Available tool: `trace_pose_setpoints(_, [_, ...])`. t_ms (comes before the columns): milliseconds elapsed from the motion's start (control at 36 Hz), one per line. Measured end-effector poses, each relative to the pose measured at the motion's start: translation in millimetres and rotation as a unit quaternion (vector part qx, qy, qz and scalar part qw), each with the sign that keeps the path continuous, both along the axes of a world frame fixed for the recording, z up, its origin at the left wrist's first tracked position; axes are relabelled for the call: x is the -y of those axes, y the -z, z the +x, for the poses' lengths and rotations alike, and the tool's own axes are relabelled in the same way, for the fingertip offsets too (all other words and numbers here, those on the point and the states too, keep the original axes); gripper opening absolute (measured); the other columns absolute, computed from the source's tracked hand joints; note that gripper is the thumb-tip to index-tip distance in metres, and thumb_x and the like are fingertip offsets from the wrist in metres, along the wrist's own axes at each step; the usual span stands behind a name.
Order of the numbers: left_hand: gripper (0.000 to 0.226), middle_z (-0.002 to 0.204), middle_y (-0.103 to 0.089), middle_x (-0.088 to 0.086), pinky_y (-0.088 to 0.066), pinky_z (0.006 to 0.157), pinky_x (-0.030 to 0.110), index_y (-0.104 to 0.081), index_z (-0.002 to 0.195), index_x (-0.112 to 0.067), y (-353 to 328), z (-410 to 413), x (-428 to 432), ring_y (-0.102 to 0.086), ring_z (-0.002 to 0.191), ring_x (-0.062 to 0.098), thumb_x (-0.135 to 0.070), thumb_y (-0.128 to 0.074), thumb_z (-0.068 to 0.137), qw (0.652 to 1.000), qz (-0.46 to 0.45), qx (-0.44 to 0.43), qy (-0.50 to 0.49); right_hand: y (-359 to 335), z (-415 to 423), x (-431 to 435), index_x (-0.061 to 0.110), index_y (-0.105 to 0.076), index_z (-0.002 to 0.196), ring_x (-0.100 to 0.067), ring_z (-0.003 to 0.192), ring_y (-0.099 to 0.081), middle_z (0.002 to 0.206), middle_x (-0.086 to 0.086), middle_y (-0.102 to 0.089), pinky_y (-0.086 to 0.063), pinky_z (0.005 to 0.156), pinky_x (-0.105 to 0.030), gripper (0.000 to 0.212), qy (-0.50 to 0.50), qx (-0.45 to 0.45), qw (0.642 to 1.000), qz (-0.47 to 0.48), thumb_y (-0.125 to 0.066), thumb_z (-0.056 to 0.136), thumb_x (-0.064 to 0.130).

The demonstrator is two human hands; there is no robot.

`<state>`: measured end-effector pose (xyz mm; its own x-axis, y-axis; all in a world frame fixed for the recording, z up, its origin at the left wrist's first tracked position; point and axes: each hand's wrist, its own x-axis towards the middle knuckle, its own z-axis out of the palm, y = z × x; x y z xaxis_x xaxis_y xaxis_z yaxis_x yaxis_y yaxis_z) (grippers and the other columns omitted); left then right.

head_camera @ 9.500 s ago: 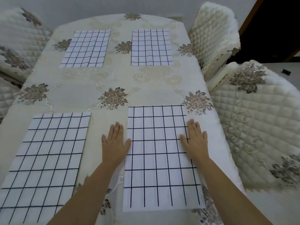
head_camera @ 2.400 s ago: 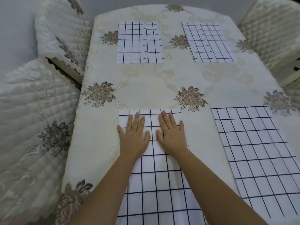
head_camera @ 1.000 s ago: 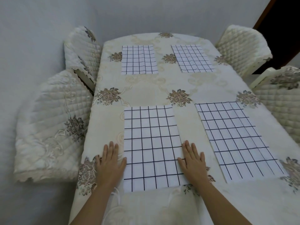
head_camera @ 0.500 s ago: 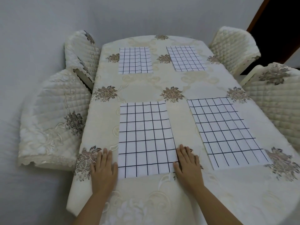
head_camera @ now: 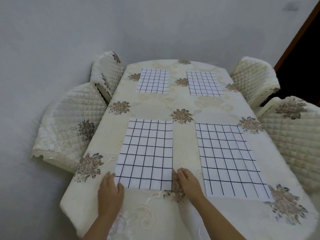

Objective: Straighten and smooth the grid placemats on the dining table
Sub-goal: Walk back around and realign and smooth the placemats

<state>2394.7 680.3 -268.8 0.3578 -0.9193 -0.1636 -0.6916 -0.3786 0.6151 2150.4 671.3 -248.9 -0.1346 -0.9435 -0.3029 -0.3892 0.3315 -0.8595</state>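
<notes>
The white, black-gridded cloth placemat point(head_camera: 147, 153) lies flat at the near left of the cream floral worktop point(head_camera: 183, 144), the left hand point(head_camera: 110, 193) flat and the right hand point(head_camera: 188, 182) loosely curved beside its near corners, gripping nothing; thin, limp and light, it likely handles best pressed flat-palmed near the corners.

Fingertips of right hand point(head_camera: 188, 182) were blurred at a corner of the near-left placemat point(head_camera: 147, 153), grip unreadable | left forearm point(head_camera: 100, 227) and right forearm point(head_camera: 220, 220) ran off the bottom edge | near-right chair point(head_camera: 294, 135) was cropped at the right edge | tablecloth point(head_camera: 173, 213) hid the table's legs
</notes>
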Motion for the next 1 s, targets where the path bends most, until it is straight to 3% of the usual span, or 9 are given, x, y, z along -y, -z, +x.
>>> trace_pose_setpoints(83, [0.035,0.141,-0.042,0.008,-0.031,0.106,0.035,-0.05,0.127,-0.005,-19.7,-42.8,3.5,-0.037,0.131,0.023,-0.007,-0.047,0.092,0.998,-0.038,-0.047,0.031,-17.7,-14.6,2.6,0.018,-0.059,0.098,-0.008,0.08,-0.054,0.09,0.003,-0.061,-0.04,0.064,-0.015,0.019,0.03,0.041,0.999,-0.005,-0.041,0.098,0.026])
trace_pose_setpoints(194, [0.032,0.129,-0.048,0.003,-0.035,0.093,0.024,-0.05,0.125,-0.01,-47.4,-100.9,8.2,-0.045,0.119,0.016,-0.007,-0.043,0.094,0.985,-0.045,-0.162,0.028,-32.4,-34.4,1.3,0.019,-0.058,0.1,-0.016,0.09,-0.059,0.096,0.0,-0.063,-0.042,0.065,-0.018,0.016,0.063,0.096,0.993,-0.015,-0.042,0.098,0.02])
trace_pose_setpoints(278, [0.03,0.122,-0.051,0.0,-0.036,0.087,0.024,-0.052,0.124,-0.014,-62.5,-134.9,8.3,-0.046,0.106,0.009,-0.011,-0.041,0.096,0.97,-0.027,-0.241,0.002,-39.0,-51.2,-2.6,0.017,-0.058,0.099,-0.018,0.09,-0.059,0.094,0.0,-0.063,-0.042,0.067,-0.021,0.018,0.083,0.12,0.989,-0.023,-0.04,0.098,0.014])
trace_pose_setpoints(444, [0.022,0.104,-0.062,-0.001,-0.043,0.062,0.02,-0.059,0.107,-0.014,-77.8,-177.9,2.0,-0.061,0.091,0.016,-0.008,-0.044,0.093,0.95,-0.02,-0.31,-0.026,-47.4,-87.6,-10.7,0.016,-0.059,0.096,-0.014,0.08,-0.06,0.091,-0.002,-0.064,-0.043,0.067,-0.022,0.021,0.107,0.145,0.983,-0.027,-0.039,0.097,0.01])
trace_pose_setpoints(528, [0.023,0.098,-0.064,0.0,-0.042,0.06,0.019,-0.06,0.103,-0.012,-81.6,-194.1,-3.3,-0.063,0.088,0.013,-0.005,-0.04,0.094,0.939,-0.027,-0.34,-0.046,-49.4,-103.5,-14.6,0.014,-0.059,0.095,-0.015,0.077,-0.06,0.092,-0.005,-0.065,-0.043,0.065,-0.023,0.021,0.116,0.157,0.98,-0.031,-0.039,0.096,0.009])
trace_pose_setpoints(667, [0.023,0.09,-0.067,0.006,-0.043,0.05,0.016,-0.059,0.096,-0.008,-90.1,-218.4,-13.5,-0.064,0.077,0.015,-0.003,-0.037,0.095,0.888,-0.035,-0.444,-0.113,-56.6,-125.4,-20.4,0.015,-0.06,0.091,-0.015,0.074,-0.061,0.089,-0.005,-0.067,-0.043,0.067,-0.024,0.023,0.126,0.178,0.975,-0.037,-0.039,0.095,0.007])
trace_pose_setpoints(833, [0.025,0.089,-0.069,0.005,-0.049,0.073,0.029,-0.061,0.091,-0.014,-94.6,-239.3,-23.5,-0.065,0.081,0.017,-0.002,-0.039,0.092,0.889,-0.047,-0.445,-0.095,-66.5,-142.2,-20.2,0.018,-0.059,0.088,-0.014,0.076,-0.061,0.088,-0.002,-0.066,-0.042,0.067,-0.023,0.025,0.117,0.166,0.977,-0.061,-0.039,0.094,0.006])
trace_pose_setpoints(1000, [0.026,0.087,-0.066,0.0,-0.046,0.069,0.024,-0.058,0.087,-0.019,-83.5,-240.5,-27.9,-0.062,0.081,0.013,-0.001,-0.04,0.092,0.923,-0.038,-0.38,-0.045,-58.3,-157.8,-19.0,0.015,-0.059,0.093,-0.014,0.079,-0.058,0.092,-0.002,-0.063,-0.042,0.067,-0.023,0.02,0.139,0.144,0.979,-0.032,-0.04,0.094,0.007])
